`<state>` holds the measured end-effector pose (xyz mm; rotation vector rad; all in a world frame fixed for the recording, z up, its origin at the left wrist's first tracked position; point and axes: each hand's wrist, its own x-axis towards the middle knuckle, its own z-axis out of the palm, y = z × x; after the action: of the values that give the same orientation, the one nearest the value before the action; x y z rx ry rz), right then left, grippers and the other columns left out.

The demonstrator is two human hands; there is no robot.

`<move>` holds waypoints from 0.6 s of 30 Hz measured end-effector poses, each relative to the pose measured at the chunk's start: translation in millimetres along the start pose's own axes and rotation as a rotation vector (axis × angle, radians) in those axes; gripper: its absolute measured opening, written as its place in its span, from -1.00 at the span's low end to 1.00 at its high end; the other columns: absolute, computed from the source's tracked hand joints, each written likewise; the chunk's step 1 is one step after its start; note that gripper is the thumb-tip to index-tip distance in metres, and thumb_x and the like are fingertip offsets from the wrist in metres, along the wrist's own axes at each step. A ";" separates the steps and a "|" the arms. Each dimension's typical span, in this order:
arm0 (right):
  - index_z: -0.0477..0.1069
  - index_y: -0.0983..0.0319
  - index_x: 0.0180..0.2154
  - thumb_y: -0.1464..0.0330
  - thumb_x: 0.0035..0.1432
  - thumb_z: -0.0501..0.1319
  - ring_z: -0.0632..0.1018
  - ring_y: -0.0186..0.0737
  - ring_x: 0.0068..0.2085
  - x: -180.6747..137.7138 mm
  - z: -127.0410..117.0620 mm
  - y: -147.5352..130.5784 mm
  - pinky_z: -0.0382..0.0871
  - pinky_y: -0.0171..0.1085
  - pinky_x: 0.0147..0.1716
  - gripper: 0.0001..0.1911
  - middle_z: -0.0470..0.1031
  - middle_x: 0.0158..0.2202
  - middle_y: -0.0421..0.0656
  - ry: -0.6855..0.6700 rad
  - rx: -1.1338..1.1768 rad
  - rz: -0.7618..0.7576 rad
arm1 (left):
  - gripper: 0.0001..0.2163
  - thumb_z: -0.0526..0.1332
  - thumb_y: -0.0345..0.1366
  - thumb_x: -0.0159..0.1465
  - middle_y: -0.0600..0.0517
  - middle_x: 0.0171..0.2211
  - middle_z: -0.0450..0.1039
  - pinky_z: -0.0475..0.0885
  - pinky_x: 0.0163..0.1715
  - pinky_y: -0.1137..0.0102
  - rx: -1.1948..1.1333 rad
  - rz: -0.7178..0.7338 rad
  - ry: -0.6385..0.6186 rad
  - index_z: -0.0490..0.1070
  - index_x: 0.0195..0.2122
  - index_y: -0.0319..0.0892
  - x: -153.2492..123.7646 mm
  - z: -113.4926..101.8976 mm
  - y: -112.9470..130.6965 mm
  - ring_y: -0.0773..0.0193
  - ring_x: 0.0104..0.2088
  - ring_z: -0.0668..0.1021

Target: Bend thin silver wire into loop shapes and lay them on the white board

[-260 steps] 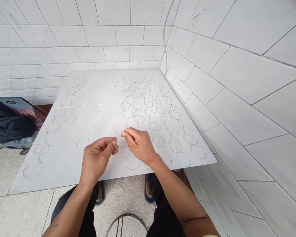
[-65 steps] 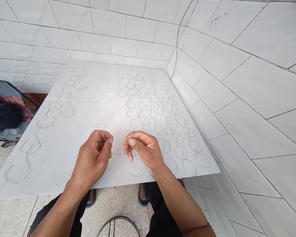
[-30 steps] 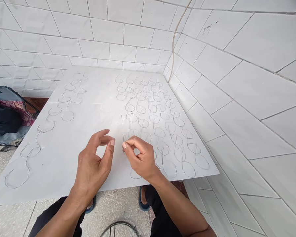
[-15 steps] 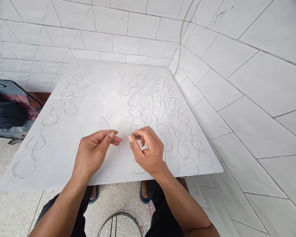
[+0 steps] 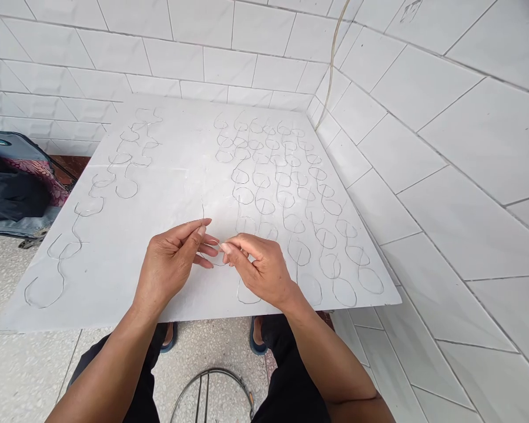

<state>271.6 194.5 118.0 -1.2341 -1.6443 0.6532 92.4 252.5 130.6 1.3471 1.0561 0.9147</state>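
A thin wire point(image 5: 203, 207) is held above the white board point(image 5: 185, 141), its free end sticking up past my left fingertips. My left hand point(image 5: 170, 258) pinches it between thumb and forefinger, the other fingers loosely spread. Close on the right, my right hand point(image 5: 260, 264) is closed in a pinch on the curved part of the same wire. The wire's loop between the hands is partly hidden by the fingers. Rows of bent wire loops with tails point(image 5: 298, 251) lie on the board to the right of my hands.
More open wire curves point(image 5: 44, 294) lie along the board's left side. White tiled walls point(image 5: 423, 176) border the back and right, with a thin hose point(image 5: 332, 64) in the corner. A bag with dark cloth point(image 5: 13, 188) sits at left. Below is a round metal frame point(image 5: 211, 373).
My right hand has shifted left, closer to my left hand, with the wire's curve between its fingertips. The wire's free end now points more upright. The camera view has shifted slightly.
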 end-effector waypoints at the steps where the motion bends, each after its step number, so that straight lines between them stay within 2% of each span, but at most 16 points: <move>1: 0.50 0.18 -0.26 0.21 0.49 0.14 0.57 -0.29 -0.34 -0.1 0.0 -0.4 0.41 -0.29 -0.36 -0.72 0.59 -0.35 -0.18 -0.008 0.017 0.011 | -0.62 0.31 -0.05 0.39 -0.08 -0.22 0.69 0.71 -0.35 0.23 -0.003 0.001 0.006 0.61 0.08 -0.20 0.1 -0.1 -0.1 0.12 -0.30 0.72; 5: 0.52 0.17 -0.24 0.25 0.44 0.21 0.55 -0.30 -0.34 0.2 3.4 3.0 0.39 -0.30 -0.37 -0.80 0.59 -0.34 -0.20 0.003 -0.036 0.010 | -0.63 0.30 -0.07 0.40 -0.08 -0.19 0.68 0.72 -0.18 0.16 0.007 0.013 0.014 0.61 0.08 -0.23 0.8 -1.9 -3.3 0.14 -0.27 0.73; 10: 0.45 0.18 -0.35 0.32 0.47 0.14 0.49 -0.33 -0.41 2.0 11.2 13.9 0.36 -0.30 -0.40 -0.72 0.53 -0.42 -0.22 0.095 -0.055 0.044 | -0.57 0.20 -0.08 0.46 -0.12 -0.07 0.66 0.70 -0.18 0.16 0.159 0.048 -0.090 0.49 0.23 -0.24 -0.6 -5.2 -11.8 0.12 -0.19 0.71; 13: 0.44 0.18 -0.35 0.30 0.45 0.15 0.48 -0.32 -0.43 2.5 14.6 18.0 0.34 -0.29 -0.42 -0.73 0.51 -0.43 -0.22 0.153 -0.076 0.069 | -0.57 0.14 -0.09 0.49 -0.11 -0.02 0.65 0.66 -0.19 0.18 0.303 0.080 -0.134 0.44 0.28 -0.19 -3.3 -5.4 -15.0 0.16 -0.24 0.70; 16: 0.43 0.18 -0.37 0.29 0.45 0.14 0.45 -0.33 -0.45 2.1 16.6 20.1 0.32 -0.30 -0.44 -0.71 0.49 -0.45 -0.22 0.172 -0.104 0.073 | -0.58 0.15 -0.09 0.49 -0.07 -0.09 0.67 0.64 -0.18 0.20 0.353 0.092 -0.162 0.43 0.28 -0.17 -4.7 -3.9 -15.3 0.21 -0.31 0.69; 18: 0.41 0.18 -0.38 0.29 0.45 0.13 0.44 -0.34 -0.46 1.8 17.3 20.7 0.31 -0.30 -0.45 -0.71 0.48 -0.47 -0.23 0.173 -0.110 0.077 | -0.61 0.17 -0.09 0.48 -0.04 -0.17 0.67 0.64 -0.21 0.24 0.317 0.085 -0.178 0.50 0.20 -0.18 -4.1 -2.7 -14.7 0.22 -0.34 0.68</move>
<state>264.7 205.4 94.2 -1.3991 -1.5113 0.4927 87.5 248.8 116.3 1.7140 1.0413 0.6917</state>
